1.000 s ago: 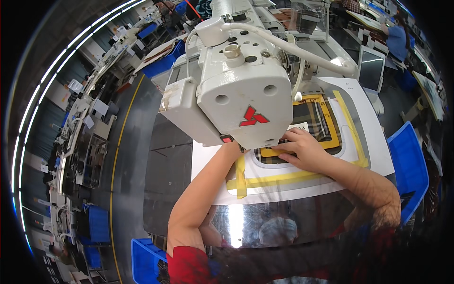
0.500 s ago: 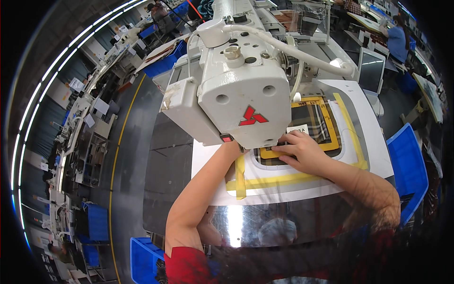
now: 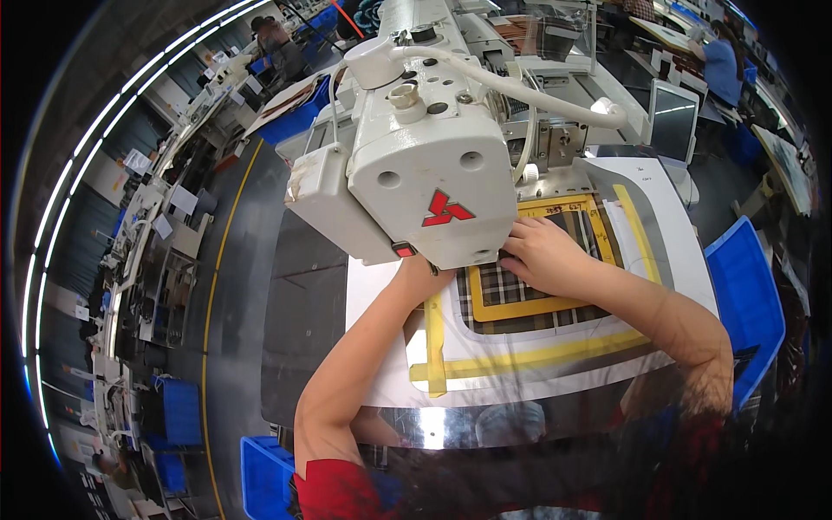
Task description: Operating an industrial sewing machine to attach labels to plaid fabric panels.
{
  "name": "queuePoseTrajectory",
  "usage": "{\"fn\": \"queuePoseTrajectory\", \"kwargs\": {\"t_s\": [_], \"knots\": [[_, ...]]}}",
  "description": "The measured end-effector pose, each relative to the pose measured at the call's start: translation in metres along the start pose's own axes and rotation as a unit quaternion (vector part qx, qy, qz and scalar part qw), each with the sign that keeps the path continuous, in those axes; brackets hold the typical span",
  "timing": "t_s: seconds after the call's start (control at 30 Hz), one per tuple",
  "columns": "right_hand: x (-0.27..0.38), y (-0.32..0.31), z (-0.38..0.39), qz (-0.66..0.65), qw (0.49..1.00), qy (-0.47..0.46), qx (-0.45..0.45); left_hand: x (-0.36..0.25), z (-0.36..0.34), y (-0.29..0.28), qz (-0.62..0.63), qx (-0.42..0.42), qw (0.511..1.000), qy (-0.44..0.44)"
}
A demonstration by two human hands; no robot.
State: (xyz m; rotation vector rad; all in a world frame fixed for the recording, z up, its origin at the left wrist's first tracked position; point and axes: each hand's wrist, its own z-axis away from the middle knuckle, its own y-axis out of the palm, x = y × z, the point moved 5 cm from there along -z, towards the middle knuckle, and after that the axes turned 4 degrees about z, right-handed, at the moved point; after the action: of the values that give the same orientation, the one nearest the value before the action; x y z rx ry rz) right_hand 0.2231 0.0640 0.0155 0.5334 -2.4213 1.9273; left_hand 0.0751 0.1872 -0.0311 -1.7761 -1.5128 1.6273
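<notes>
A white industrial sewing machine head [image 3: 429, 199] stands in front of me over a white template sheet [image 3: 390, 299]. On the sheet lies dark plaid fabric [image 3: 498, 286] inside a yellow rectangular frame [image 3: 529, 307]. My right hand [image 3: 548, 254] rests on the fabric within the frame, its fingers reaching toward the machine head and the thumb apart from them. Its fingertips are partly hidden by the machine. My left hand [image 3: 426, 276] comes in from the left; only the wrist area shows, and its fingers are hidden behind the machine head.
Yellow tape strips [image 3: 520, 360] edge the template on the dark, shiny table [image 3: 303, 321]. A blue bin [image 3: 750, 303] stands at the right, another blue bin [image 3: 264, 477] at the lower left. A screen [image 3: 672, 121] is behind right. People sit at benches farther off.
Template, yellow frame and plaid fabric have slid toward me. My right hand has shifted farther over the fabric. The small white label seen near it before no longer shows.
</notes>
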Motion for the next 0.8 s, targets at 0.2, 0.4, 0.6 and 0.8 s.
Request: {"fn": "queuePoseTrajectory", "kwargs": {"t_s": [0.2, 0.4, 0.6, 0.8], "knots": [[-0.012, 0.012, -0.009, 0.013, 0.999, -0.034, 0.013, 0.017, -0.001, -0.002, 0.121, 0.007, 0.981, -0.153], [-0.012, 0.011, -0.008, 0.001, 0.999, -0.037, 0.013, 0.004, -0.008, -0.010, 0.137, -0.035, 0.981, -0.133], [-0.015, 0.015, -0.010, -0.005, 0.999, -0.029, 0.021, -0.002, -0.009, -0.012, 0.039, -0.075, 0.990, -0.110], [-0.035, -0.009, 0.004, 0.006, 0.998, 0.051, -0.025, -0.011, -0.007, -0.017, 0.025, -0.078, 0.992, -0.100]]}}
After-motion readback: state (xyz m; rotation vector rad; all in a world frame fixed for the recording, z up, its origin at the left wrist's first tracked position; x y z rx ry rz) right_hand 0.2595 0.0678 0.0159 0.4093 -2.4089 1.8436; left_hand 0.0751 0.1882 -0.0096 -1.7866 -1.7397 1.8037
